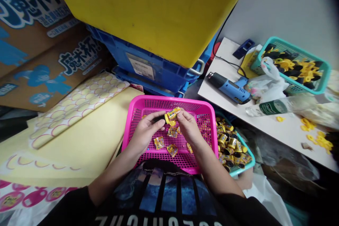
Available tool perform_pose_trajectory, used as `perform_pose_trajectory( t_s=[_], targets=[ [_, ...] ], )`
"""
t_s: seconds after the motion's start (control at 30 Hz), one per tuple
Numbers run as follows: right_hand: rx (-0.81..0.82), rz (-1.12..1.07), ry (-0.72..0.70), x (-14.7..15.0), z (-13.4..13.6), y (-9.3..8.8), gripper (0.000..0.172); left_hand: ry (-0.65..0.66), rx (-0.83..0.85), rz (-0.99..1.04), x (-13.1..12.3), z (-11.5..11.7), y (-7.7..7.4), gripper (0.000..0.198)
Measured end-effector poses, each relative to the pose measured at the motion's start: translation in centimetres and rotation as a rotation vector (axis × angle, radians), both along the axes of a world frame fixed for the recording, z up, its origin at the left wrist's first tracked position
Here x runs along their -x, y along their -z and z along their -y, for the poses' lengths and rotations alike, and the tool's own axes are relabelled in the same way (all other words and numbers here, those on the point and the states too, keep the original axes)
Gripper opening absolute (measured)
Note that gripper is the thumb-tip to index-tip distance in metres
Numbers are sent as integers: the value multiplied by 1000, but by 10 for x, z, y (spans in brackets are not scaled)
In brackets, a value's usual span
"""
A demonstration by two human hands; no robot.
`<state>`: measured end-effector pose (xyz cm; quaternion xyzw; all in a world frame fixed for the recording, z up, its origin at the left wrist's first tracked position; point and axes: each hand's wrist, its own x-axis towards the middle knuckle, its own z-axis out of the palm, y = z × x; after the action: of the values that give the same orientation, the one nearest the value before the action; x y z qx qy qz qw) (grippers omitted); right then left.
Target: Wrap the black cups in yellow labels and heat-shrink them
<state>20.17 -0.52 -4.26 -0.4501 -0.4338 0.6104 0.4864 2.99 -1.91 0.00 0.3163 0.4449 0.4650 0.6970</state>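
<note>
The left hand (143,128) has its grip pressed round a little black and yellow pot (160,118); its thumb lies along the black part, and the yellow end points to the right hand (188,127); the right hand's grip is pinching a shiny yellow packet (174,113) by one side; the packet is at the yellow end of the pot, but I cannot tell if they touch.

Both hands are over a pink basket (173,99); more shiny packets (159,143) lie loose inside it, with holes all over its sides and floor; just beside it, on the right, is a green-blue basket (251,165) full of small black and yellow pots (233,143).

Farther right is a white worktop (222,101); on it lie a blue heat gun (230,89), a clear bottle (272,107) on its side, a plastic bag (270,84) and some loose yellow rings (321,142); at the back is another green-blue basket (304,50) with black and yellow bits in it.

In front, a big yellow bin (148,14) sits above a blue crate (140,66); on the left are brown boxes (53,69) with blue pictures, and sheets of round stickers (79,106).
</note>
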Motion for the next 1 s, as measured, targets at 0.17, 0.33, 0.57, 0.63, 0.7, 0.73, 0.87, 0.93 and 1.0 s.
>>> perform_pose_trajectory(
  t_s=[0.17,0.33,0.57,0.63,0.7,0.73,0.87,0.93,1.0],
  targets=[
    [-45,17,-38,1,0,-8,31,-31,-75,-108,0,0,2,30],
    [-75,49,-70,1,-3,-16,33,-41,-99,-136,-1,0,2,24],
    [-241,261,-101,-5,-6,-19,29,-42,-91,-89,-1,0,-1,24],
    [-293,329,-106,-6,-7,-20,29,-48,-73,-48,-2,0,0,24],
    [-367,408,-111,-8,-6,-22,28,-52,-48,-7,-2,0,1,26],
    [-412,451,-119,-9,-6,-23,26,-53,-35,10,-2,0,1,27],
    [-566,607,-175,-15,-4,-31,17,-10,9,60,-1,1,-1,32],
    [-600,643,-206,-17,-3,-35,15,12,34,86,-2,2,-2,32],
    [-622,649,-238,-19,-4,-38,15,17,60,128,-2,4,-3,29]
  ],
)
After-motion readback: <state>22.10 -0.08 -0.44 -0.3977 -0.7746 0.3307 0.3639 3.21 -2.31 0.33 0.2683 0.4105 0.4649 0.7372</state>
